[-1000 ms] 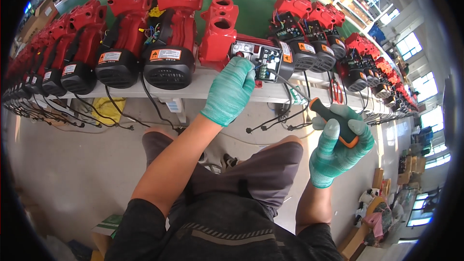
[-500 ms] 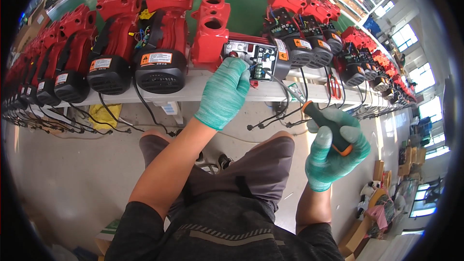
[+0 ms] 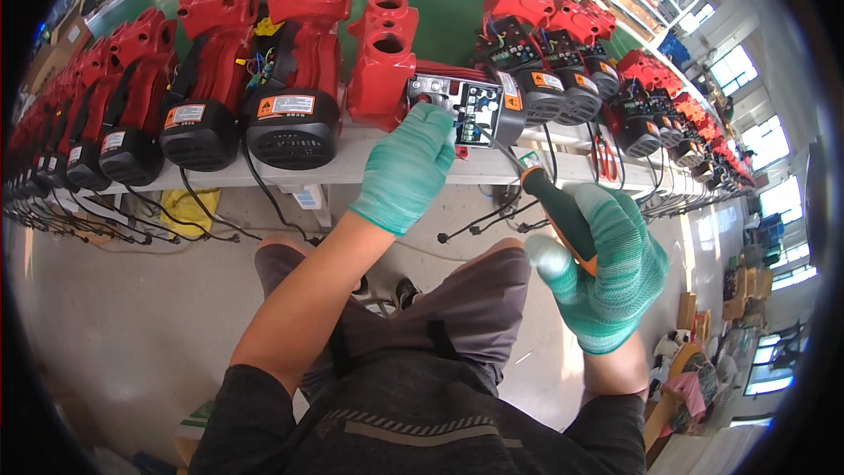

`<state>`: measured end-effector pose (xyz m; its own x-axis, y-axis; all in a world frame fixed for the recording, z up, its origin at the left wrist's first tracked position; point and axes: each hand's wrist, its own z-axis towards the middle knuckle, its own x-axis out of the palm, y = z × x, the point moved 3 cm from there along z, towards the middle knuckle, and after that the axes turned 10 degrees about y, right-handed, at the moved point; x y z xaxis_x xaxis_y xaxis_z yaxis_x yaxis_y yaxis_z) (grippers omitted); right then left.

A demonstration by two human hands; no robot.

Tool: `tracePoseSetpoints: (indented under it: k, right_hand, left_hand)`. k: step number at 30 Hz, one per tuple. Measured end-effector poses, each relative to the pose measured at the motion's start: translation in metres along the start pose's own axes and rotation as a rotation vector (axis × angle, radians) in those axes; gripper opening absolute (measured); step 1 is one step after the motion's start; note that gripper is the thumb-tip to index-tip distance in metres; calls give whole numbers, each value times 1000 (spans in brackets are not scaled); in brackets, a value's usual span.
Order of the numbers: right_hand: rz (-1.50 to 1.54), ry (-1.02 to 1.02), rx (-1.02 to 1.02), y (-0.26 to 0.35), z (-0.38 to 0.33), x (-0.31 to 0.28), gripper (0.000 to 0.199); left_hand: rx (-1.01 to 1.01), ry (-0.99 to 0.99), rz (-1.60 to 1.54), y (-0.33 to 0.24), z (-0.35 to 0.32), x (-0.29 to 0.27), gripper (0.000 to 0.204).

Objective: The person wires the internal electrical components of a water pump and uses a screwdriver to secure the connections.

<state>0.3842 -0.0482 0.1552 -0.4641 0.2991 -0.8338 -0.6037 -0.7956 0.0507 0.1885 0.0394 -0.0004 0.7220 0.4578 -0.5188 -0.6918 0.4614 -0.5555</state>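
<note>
A red pump [image 3: 383, 57] lies on the bench ahead of me, its motor end toward the right and its terminal box [image 3: 437, 88] uncovered. Inside the box a black circuit board [image 3: 480, 107] shows. My left hand [image 3: 409, 167], in a green glove, has its fingertips pinched at the box's near edge, by a thin blue wire [image 3: 459, 122]; the fingers partly hide what they grip. My right hand [image 3: 614, 273], gloved too, holds a screwdriver [image 3: 556, 211] by its dark green and orange handle, thumb apart from it. The shaft reaches the board's near edge, where the tip is hard to see.
Red pumps with black motor covers [image 3: 292, 130] line the bench to the left. More pumps with exposed boards [image 3: 510, 46] stand to the right. Black power cords [image 3: 266, 192] hang over the front edge. Red-handled pliers [image 3: 603, 157] are at the right; a yellow bag [image 3: 186, 211] lies underneath.
My right hand has turned and shifted around the screwdriver's handle, and its thumb has come away. The handle has moved slightly up and left. My left hand stays nearly in place.
</note>
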Motion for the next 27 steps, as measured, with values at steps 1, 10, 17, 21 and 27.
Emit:
tracePoseSetpoints:
  k: [1,10,17,21,27]
  right_hand:
    - [-79,110,31,4,1,-5,53]
    - [-137,157,-232,-4,10,-5,41]
    - [-222,285,-104,-7,19,-21,35]
    - [-187,244,-181,-9,23,-21,38]
    - [-142,155,-189,-12,17,-16,48]
  left_hand:
    - [40,-23,96,-4,-1,0,14]
    - [19,-33,404,-16,13,-13,20]
    - [118,0,462,-10,13,-12,25]
    - [85,13,379,-9,9,-10,25]
    - [-2,-77,93,-10,9,-9,15]
